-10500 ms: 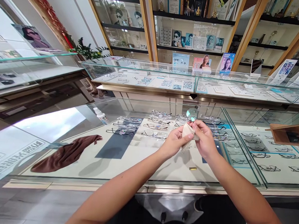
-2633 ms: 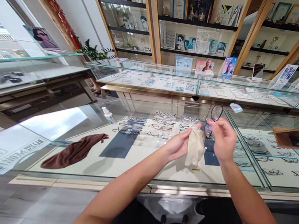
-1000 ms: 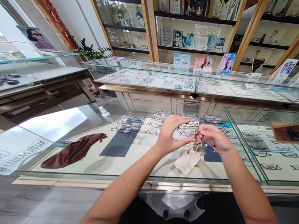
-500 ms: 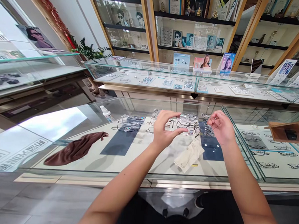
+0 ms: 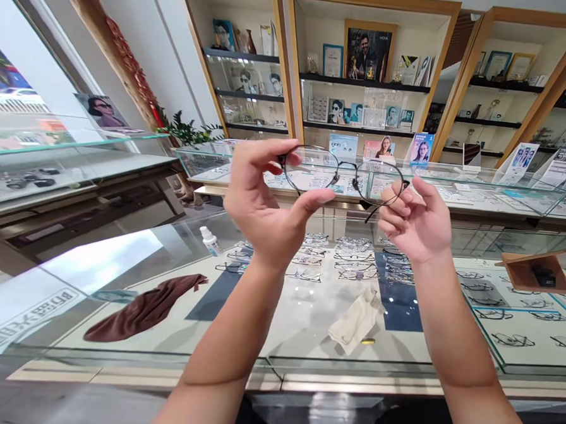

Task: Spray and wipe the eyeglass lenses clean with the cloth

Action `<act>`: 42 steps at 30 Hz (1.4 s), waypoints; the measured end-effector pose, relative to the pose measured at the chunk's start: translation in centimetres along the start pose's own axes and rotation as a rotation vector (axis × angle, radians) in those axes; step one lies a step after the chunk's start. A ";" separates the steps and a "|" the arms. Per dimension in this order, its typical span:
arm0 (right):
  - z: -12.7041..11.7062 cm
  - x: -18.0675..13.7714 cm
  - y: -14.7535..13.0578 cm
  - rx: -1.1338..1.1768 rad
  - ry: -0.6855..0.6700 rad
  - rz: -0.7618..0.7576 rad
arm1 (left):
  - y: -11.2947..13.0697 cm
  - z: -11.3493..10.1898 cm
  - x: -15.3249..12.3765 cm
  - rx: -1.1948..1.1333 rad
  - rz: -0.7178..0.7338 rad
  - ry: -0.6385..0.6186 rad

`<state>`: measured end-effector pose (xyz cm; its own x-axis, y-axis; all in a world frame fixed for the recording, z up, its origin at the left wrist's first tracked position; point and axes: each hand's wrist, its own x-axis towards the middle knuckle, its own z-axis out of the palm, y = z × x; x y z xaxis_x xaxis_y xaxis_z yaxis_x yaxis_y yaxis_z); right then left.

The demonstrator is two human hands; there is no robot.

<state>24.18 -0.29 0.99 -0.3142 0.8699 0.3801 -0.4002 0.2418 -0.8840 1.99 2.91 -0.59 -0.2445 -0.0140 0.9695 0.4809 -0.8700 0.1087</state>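
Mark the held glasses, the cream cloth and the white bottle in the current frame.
Held glasses [image 5: 347, 164]: head view, on the bridge between the lenses.
Cream cloth [image 5: 357, 318]: head view, middle of the fabric.
White bottle [image 5: 210, 240]: head view, middle of its body.

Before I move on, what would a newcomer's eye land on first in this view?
Likely the thin-rimmed round glasses, raised at the centre in the left hand, with the right hand at their other end. Next, the dark brown cloth stands out against the pale display on the left, and the cream cloth lies crumpled below the hands, beside a small yellow item.
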 end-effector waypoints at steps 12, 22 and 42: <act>0.8 -1.3 0.0 -0.418 0.128 -0.286 | -0.5 0.1 -0.7 -0.090 0.000 -0.011; 1.5 -1.9 1.0 -0.857 0.329 -0.613 | -0.6 0.1 -1.4 -0.094 -0.047 -0.090; -0.3 -1.3 0.1 -0.938 0.310 -0.665 | 1.6 -0.1 -0.6 0.044 -0.045 -0.193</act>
<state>24.81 -1.33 0.36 -0.0101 0.4906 0.8713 0.4208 0.7925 -0.4414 2.84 1.46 -1.01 -0.1028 0.1223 0.9871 0.5109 -0.8450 0.1579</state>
